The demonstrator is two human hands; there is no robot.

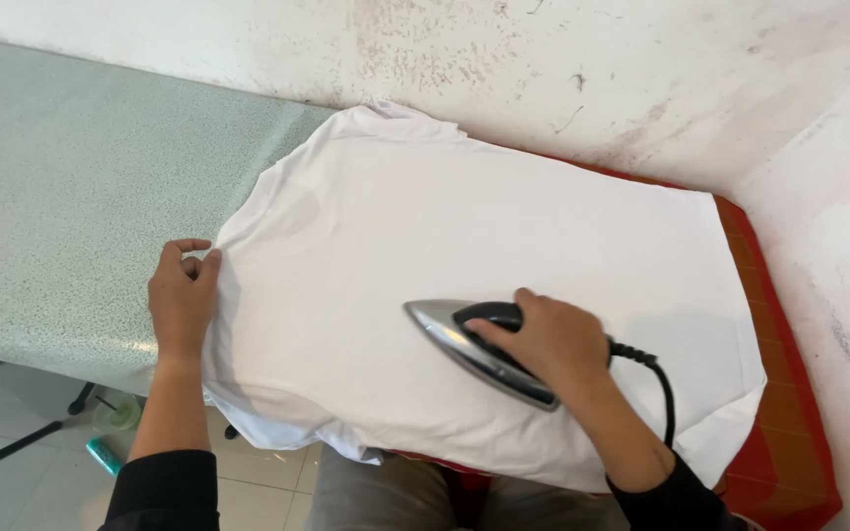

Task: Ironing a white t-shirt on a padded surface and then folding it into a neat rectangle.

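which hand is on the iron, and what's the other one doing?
The right hand grips the iron by its black handle on the white garment. The left hand holds no tool; it pinches the garment's left edge.

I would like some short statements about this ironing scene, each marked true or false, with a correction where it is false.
1. The right hand grips the handle of the iron. True.
2. The iron rests on a blue towel. False: it rests on a white garment.
3. The left hand pinches the garment's left edge. True.
4. The iron's cord is white. False: it is black.
5. The garment lies on a red-orange pad next to a speckled green tabletop. True.
6. The iron's pointed tip faces the right wall. False: it points left, toward the left hand.
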